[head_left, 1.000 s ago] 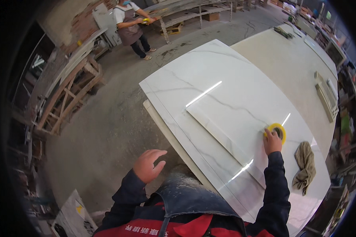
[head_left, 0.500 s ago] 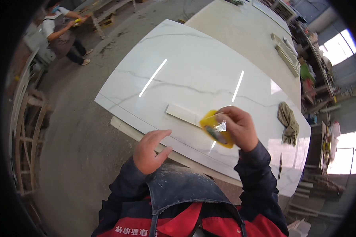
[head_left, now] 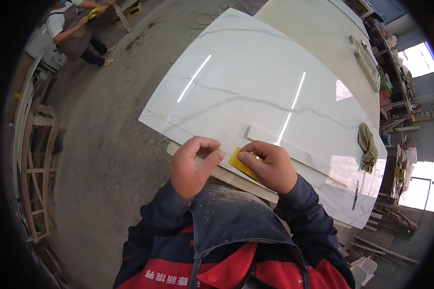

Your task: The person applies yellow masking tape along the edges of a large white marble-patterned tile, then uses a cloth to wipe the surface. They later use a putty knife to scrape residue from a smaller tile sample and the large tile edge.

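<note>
Right below you, nearest the camera, a dusty dark apron (head_left: 236,216) covers part of your navy-and-red jacket (head_left: 222,277), whose red chest panel carries a short row of pale printed characters. Above it, your right hand (head_left: 272,166) grips a yellow adhesive-tape roll (head_left: 246,164) between thumb and bent fingers, over the near edge of the slab. That roll lies just right of your left hand (head_left: 195,166), its visible long axis slanting from upper left down to lower right, its upper-left end pointing at your left fingertips with a small gap. Your right hand is the nearer one, being in contact with it. Your left thumb and forefinger bend toward each other in a loose pinch; you cannot tell from this view whether any clear film sits between them. No label on the roll can be made out. Just past your right hand, a narrow white strip (head_left: 257,135) lies on the grey-veined, marble-look slab (head_left: 217,101), roughly parallel to its near edge. Off to your right rest a slim dark tool (head_left: 356,195) and a crumpled olive cloth (head_left: 367,147). Farther off, beyond the slab, spreads a pale worktop (head_left: 318,36), and at upper left a co-worker (head_left: 72,38) holds a yellow ring-shaped roll (head_left: 94,13).
</note>
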The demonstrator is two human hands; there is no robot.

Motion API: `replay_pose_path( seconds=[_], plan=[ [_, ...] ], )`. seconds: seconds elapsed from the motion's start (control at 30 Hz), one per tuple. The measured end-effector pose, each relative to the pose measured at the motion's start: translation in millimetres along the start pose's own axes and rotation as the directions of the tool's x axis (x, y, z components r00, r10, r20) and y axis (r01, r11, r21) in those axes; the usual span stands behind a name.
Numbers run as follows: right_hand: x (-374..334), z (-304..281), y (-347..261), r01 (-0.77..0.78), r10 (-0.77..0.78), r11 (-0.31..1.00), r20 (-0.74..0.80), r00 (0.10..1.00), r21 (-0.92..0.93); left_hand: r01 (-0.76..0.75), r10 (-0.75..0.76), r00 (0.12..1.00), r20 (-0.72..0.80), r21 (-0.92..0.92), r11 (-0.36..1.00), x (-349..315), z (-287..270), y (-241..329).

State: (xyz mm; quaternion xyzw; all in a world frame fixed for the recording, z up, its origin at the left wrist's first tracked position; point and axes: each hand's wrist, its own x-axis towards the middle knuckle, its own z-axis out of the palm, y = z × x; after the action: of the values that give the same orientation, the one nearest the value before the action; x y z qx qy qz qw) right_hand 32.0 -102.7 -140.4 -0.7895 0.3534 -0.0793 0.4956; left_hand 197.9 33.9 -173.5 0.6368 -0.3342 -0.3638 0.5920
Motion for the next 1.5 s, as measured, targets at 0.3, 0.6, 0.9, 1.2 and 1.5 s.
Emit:
replay_pose_path(
  seconds=[0.3,0.6,0.9,1.2,1.5],
  plan=[
    [8,17,-10,0.058,-0.056,0.998,0.127,0.990,-0.012,0.170,-0.185,0.979,-0.081,-0.169,0.971,13,-35,-12],
    [-88,-74,100,-0.283,0.298,0.954,0.223,0.928,-0.098,0.234,-0.237,0.882,-0.408,-0.057,0.970,84,-195,-71],
    [-235,-175,170,-0.787,0.784,0.594,-0.100,0.613,-0.166,0.422,-0.314,0.832,-0.457,0.155,0.893,131,-234,-144],
    [-246,-174,198,-0.760,0.741,0.649,-0.191,0.643,-0.038,0.488,-0.419,0.802,-0.425,0.061,0.871,128,-237,-163],
    [-243,-175,206,-0.751,0.723,0.651,-0.209,0.658,-0.110,0.489,-0.440,0.809,-0.390,0.030,0.872,129,-234,-164]
  ],
)
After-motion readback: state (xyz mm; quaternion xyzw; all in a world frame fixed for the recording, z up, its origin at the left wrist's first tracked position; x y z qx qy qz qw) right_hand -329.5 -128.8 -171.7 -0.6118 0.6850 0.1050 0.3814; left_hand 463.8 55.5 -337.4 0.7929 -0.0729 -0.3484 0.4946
